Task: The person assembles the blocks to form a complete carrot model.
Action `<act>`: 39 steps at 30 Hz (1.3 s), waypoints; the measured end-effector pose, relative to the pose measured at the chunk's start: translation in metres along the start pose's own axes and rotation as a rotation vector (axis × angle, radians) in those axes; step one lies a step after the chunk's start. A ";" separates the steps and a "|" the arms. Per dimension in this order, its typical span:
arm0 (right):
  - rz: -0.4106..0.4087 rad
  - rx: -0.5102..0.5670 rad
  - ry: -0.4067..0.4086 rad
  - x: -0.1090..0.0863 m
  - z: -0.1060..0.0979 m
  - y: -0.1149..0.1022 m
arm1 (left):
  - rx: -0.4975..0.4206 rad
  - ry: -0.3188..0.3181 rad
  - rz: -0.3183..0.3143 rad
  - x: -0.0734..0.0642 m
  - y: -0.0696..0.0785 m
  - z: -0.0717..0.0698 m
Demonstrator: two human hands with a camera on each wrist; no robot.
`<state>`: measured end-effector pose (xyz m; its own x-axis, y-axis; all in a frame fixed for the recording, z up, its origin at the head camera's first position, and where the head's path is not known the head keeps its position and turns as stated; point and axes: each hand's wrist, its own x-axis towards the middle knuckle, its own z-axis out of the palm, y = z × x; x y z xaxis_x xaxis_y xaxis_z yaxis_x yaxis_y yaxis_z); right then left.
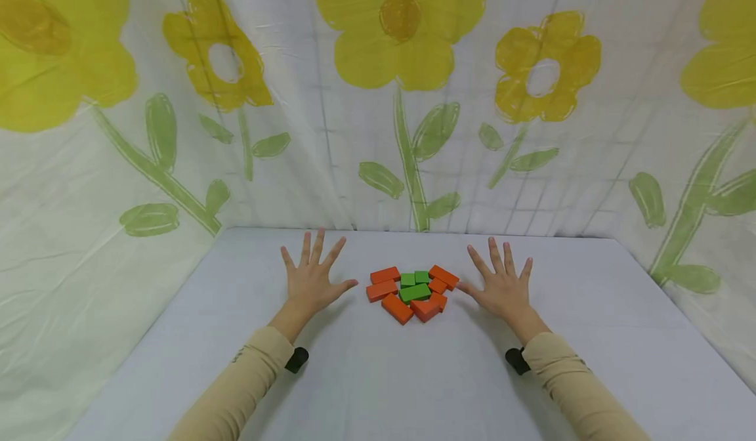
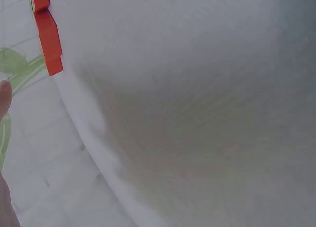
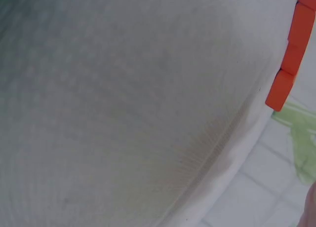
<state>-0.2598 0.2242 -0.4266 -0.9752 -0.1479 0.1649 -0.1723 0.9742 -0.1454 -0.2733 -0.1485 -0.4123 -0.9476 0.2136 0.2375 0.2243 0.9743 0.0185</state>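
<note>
Orange-red blocks lie in a ring around several green blocks on the white table, forming a roughly heart-like cluster. To the left of it my left hand is spread wide, thumb pointing toward the blocks, holding nothing. On the other side my right hand is also spread with straight fingers, its thumb tip right at the upper-right orange block. The left wrist view has orange blocks at its upper left edge; in the right wrist view orange blocks line the right edge.
The white-covered table reaches back to a hanging white cloth printed with yellow flowers and green leaves. Black wrist devices show below both tan sleeves. Each hand casts a soft shadow on the table.
</note>
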 end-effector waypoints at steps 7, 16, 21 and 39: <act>0.032 0.050 0.007 0.001 0.000 -0.003 | -0.086 -0.095 0.104 0.008 0.005 -0.001; 0.048 0.140 0.009 0.004 -0.004 -0.012 | -0.295 -0.265 0.364 0.032 0.019 0.002; 0.033 0.177 -0.017 0.004 -0.004 -0.018 | -0.208 -0.304 0.464 0.051 0.035 0.004; 0.022 0.237 -0.049 0.000 -0.001 -0.020 | 0.107 -0.361 0.482 0.075 0.062 0.012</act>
<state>-0.2566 0.2052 -0.4229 -0.9837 -0.1405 0.1127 -0.1730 0.9109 -0.3745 -0.3326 -0.0711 -0.4047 -0.7664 0.6247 -0.1493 0.6408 0.7596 -0.1109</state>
